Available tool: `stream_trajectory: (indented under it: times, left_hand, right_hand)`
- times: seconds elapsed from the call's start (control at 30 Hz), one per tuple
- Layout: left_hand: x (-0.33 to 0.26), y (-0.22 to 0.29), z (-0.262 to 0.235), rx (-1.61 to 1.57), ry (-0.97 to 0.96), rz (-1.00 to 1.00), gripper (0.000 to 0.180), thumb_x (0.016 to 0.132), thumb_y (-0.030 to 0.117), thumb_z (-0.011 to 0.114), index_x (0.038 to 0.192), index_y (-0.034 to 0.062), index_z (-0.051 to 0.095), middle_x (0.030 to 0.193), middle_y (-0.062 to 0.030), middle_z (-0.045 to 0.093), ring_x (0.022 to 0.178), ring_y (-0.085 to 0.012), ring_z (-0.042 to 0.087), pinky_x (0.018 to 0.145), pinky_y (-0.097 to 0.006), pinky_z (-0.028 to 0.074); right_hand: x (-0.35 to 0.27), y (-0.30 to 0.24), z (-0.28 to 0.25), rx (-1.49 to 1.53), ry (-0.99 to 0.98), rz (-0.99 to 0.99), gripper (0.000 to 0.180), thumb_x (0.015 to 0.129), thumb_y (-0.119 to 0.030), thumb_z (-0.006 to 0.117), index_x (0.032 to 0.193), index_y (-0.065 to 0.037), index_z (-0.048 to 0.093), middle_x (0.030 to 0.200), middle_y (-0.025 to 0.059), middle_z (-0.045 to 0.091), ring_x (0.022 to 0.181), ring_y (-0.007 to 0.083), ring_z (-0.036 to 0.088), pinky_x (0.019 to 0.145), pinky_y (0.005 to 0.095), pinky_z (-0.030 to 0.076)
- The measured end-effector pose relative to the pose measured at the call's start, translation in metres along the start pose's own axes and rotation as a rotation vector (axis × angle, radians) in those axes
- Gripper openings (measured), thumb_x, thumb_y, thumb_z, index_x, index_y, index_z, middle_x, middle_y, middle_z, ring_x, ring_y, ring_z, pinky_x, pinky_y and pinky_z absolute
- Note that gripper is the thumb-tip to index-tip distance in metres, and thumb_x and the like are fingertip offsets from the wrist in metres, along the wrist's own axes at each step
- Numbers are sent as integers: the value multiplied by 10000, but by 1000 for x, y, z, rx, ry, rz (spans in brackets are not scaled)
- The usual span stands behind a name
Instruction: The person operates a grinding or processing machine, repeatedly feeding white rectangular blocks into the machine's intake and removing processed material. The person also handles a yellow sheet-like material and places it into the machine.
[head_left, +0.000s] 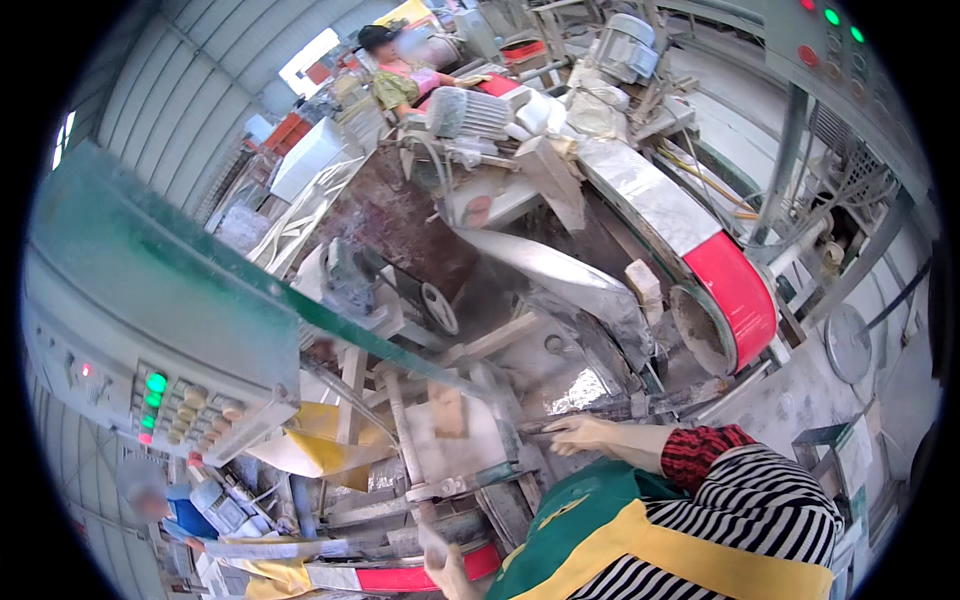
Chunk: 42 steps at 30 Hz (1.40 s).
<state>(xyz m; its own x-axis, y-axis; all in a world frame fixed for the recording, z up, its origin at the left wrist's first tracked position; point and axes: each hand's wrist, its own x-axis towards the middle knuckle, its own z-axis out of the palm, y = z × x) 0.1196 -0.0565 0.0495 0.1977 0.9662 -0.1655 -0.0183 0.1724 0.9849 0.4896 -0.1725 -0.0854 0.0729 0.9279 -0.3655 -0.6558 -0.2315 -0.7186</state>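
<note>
Hands on the dusty belt grinder

Right hand (580, 433) curled round a thin metal rod (600, 415); left hand (447, 567) by the red belt (415, 578), grip unclear.

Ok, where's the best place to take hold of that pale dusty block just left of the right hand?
Probably from above, with the grip across the pale block's flat left and right faces. It is boxy and lies level. The right hand crowds its right edge, so come in slightly from the left.

Dusty stone-cutting workshop under a corrugated metal roof.
Around the red-guarded belt wheel (735, 290) stand grimy motors (470, 110), a button control panel (160, 400) to its left, dust-caked slabs behind.
</note>
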Motion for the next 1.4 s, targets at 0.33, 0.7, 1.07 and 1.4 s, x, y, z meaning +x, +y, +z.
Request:
stream_trajectory:
  times: [0.33,0.7,1.07,1.4]
  left_hand:
    - [-14,58,264,712,-864,250,748,802,75,732,1446,30,353,1497,-176,349,1384,-295,351,1145,-385,293]
    - [10,-2,208,414,-763,-392,538,955,121,601,1427,-19,386,1426,-158,467,1311,-226,455,1091,-328,371]
    - [35,-28,165,299,-566,-478,474,957,166,615,1373,1,458,1326,-94,556,1076,-128,590,905,-241,487]
    - [78,-52,90,277,-446,-316,373,938,188,653,1259,18,570,1060,-33,652,869,-87,598,734,-205,483]
  right_hand:
    - [-49,-90,51,121,231,-680,674,852,16,630,1453,-43,330,1359,100,517,1260,188,482,1053,348,412]
    - [-151,-193,-200,-28,1489,-668,959,772,-66,607,1523,-6,14,1450,267,394,1324,333,434,1102,350,337]
    - [-173,-233,-206,-295,1517,5,867,813,-178,643,1508,-26,147,1118,220,621,1023,321,649,812,398,535]
    - [-193,-156,-285,519,745,-1158,517,942,-103,571,1411,0,379,1191,155,546,1067,245,585,956,381,504]
